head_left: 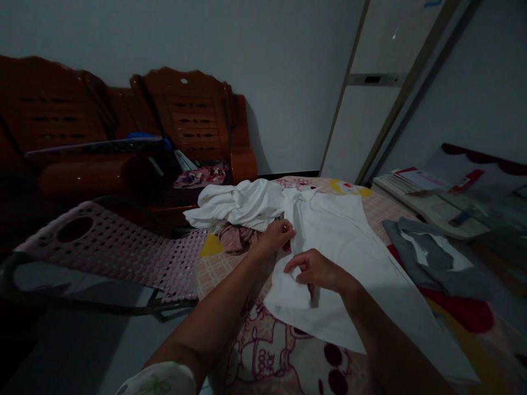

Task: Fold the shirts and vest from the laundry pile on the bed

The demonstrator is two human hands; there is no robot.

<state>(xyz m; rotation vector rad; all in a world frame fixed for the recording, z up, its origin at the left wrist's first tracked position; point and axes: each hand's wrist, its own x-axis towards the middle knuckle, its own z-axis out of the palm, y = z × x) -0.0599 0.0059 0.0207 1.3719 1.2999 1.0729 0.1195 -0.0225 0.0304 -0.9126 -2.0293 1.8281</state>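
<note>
The table (239, 354) carries the white garment (346, 241), spread across its middle. A crumpled white bundle (242, 200) sits toward the table's far-left edge; a folded gray garment (432, 277) lies toward its right edge. Near mid-table, the right hand (315, 271) appears to pinch the garment's turned-over portion; the left hand (280, 235) has a curled grip, contents indeterminable. Align edges, then smooth outward from the fold.

Dim light, dark lower corners, stretched edges; far right seems soft.
</note>
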